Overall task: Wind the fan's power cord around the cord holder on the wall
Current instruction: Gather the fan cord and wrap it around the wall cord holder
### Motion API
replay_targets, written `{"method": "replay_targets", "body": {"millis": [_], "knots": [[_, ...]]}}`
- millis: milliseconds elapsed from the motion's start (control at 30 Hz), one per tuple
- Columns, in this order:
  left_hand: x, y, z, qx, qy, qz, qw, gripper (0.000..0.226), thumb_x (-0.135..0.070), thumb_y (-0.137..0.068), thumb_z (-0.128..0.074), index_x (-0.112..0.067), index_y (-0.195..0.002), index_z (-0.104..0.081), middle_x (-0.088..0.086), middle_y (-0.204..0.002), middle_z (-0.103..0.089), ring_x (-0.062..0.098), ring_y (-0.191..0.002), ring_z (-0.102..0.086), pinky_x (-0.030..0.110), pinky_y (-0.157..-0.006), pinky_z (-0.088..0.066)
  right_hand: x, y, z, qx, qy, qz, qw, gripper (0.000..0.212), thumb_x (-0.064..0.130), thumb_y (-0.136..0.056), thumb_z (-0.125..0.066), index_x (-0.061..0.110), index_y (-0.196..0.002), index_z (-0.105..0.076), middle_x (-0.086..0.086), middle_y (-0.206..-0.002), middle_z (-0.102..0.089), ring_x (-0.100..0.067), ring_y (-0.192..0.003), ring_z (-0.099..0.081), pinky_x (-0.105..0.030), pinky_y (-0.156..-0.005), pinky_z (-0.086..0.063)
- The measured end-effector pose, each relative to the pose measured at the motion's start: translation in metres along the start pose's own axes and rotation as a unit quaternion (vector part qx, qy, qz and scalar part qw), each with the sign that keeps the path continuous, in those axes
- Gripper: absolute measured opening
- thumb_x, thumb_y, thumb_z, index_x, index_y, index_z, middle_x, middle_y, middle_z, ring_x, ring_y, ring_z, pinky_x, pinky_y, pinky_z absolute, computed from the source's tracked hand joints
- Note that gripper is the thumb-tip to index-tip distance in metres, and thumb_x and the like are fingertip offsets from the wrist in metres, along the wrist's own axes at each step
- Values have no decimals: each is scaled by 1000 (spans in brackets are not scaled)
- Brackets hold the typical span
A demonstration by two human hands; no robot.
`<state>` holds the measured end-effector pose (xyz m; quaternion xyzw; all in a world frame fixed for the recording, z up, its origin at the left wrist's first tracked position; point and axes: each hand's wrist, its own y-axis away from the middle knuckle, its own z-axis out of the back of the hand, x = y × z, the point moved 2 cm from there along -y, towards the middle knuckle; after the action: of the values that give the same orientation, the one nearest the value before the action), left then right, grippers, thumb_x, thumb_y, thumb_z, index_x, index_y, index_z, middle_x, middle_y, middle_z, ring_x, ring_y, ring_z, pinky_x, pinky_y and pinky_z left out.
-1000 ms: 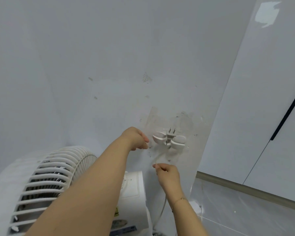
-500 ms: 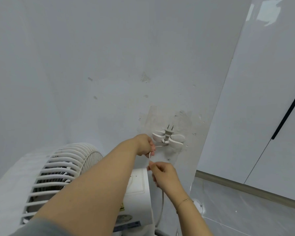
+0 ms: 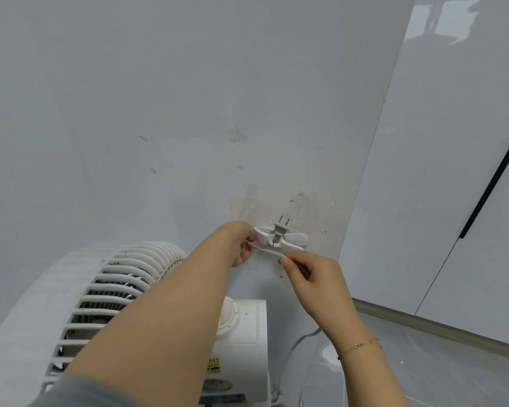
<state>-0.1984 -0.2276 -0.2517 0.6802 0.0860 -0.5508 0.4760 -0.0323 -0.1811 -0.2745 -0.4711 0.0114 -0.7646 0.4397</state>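
Cord (image 3: pixel 269 251) is stretched nearly level just below the wall-mounted cord holder (image 3: pixel 279 239), pinched between the left hand (image 3: pixel 241 245) at the holder's left wing and the right hand (image 3: pixel 309 274), whose fingers (image 3: pixel 285 261) are clamped on it lower right. The plug (image 3: pixel 281 229) is seated upright at the holder's centre.

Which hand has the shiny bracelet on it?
The right hand, the one pinching the cord just below the cord holder. Its wrist wears a thin gold bracelet; the left hand has none.

Grey wall (image 3: pixel 159 83), white cord holder (image 3: pixel 279 239) stuck on
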Motion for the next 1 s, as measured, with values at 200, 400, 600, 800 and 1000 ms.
{"method": "replay_targets", "body": {"millis": [200,400,600,800,1000], "knots": [[0,3,10,14,91,13,996,14,0,-89,-50,-3,-77,-55,9,-47,-61,7,-36,-53,14,-44,-41,16,-15,-4,-127,11,68,990,12,27,-90,-63,24,-90,-75,12,-63,-57,-6,-65,-52,-17,-58,-41],[1,13,17,64,159,-28,985,9,-1,-81,-47,-3,-90,-50,16,-86,-61,20,-73,-62,26,-71,-51,25,-32,-9,-203,20,84,975,16,23,-91,-62,19,-79,-71,1,-60,-54,-15,-58,-48,-32,-54,-41],[4,3,7,56,3,-88,995,19,-29,-81,-72,-15,-86,-61,1,-84,-59,14,-80,-60,25,-86,-51,29,-40,-16,-224,-6,72,972,16,27,-93,-60,22,-83,-72,0,-62,-56,-16,-58,-52,-38,-55,-46],[3,-4,2,31,-17,-79,996,6,-14,-81,-63,-11,-77,-58,3,-76,-58,9,-62,-54,19,-66,-48,22,-45,-15,-260,-74,15,963,14,24,-91,-62,22,-86,-75,-3,-67,-62,-19,-65,-58,-40,-61,-49],[2,-5,0,30,-23,-77,996,13,-4,-84,-52,-13,-75,-57,3,-76,-56,10,-63,-54,20,-61,-46,17,-49,-22,-273,-202,-56,939,12,20,-88,-65,23,-86,-76,18,-75,-67,1,-72,-61,-22,-71,-50]]}}
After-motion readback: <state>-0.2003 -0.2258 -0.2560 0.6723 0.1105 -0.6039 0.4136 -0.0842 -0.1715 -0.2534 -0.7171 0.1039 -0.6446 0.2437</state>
